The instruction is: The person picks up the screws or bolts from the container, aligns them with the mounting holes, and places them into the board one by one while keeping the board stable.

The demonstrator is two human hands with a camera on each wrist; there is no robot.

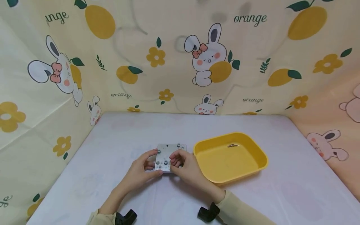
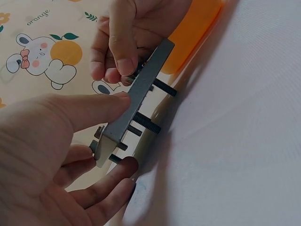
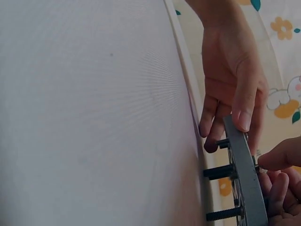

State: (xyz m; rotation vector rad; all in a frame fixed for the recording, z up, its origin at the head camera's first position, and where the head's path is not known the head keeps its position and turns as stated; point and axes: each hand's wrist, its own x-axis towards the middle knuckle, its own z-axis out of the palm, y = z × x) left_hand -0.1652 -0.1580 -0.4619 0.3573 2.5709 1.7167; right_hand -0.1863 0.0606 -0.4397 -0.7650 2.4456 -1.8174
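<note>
Two hands hold a small grey metal plate point(image 1: 168, 156) near the middle of the white desk point(image 1: 118, 187). The plate is flat and rectangular, with round nuts on its upper face and several dark threaded bolts point(image 2: 148, 123) projecting beneath it toward the desk; the wrist views show it raised and tilted. A yellow tray point(image 1: 254, 150) sits just beside the plate on its right, holding one small metal piece point(image 1: 232, 145). Open desk surface lies to the left and front; printed fabric walls point(image 1: 168, 62) enclose the back and sides. Left hand point(image 1: 140, 170) grips the plate's left edge, thumb on top, fingers curled beneath. Right hand point(image 1: 184, 165) pinches at the plate's upper face, fingertips point(image 1: 175, 159) bent inward.
</note>
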